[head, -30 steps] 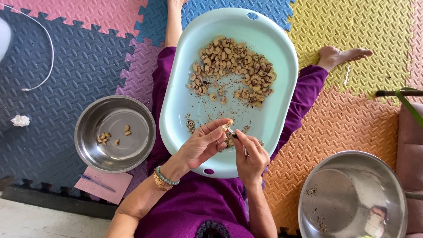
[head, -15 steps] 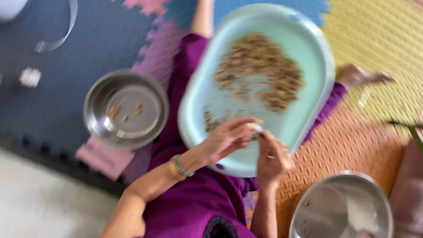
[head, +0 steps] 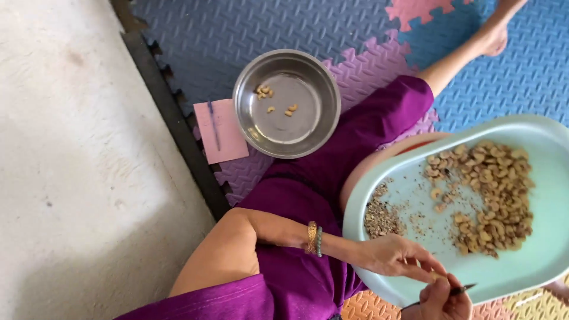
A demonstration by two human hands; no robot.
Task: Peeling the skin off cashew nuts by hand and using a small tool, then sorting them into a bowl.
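Foam mats are underlying everything; left hand is pinching a cashew over the tray's near rim, right hand clamping a dark blade at the frame's edge.

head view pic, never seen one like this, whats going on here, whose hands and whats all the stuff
The camera sits on a person's head and looks down at their lap; there is no machine. The person sits on a floor of coloured foam mat tiles. A pale blue tray rests on the lap, with a heap of cashew nuts and a pile of scraps. The left hand pinches a small nut. The right hand, partly cut off, holds a thin dark tool. Beside the leg stand a steel bowl with a few nuts and a pink notepad.
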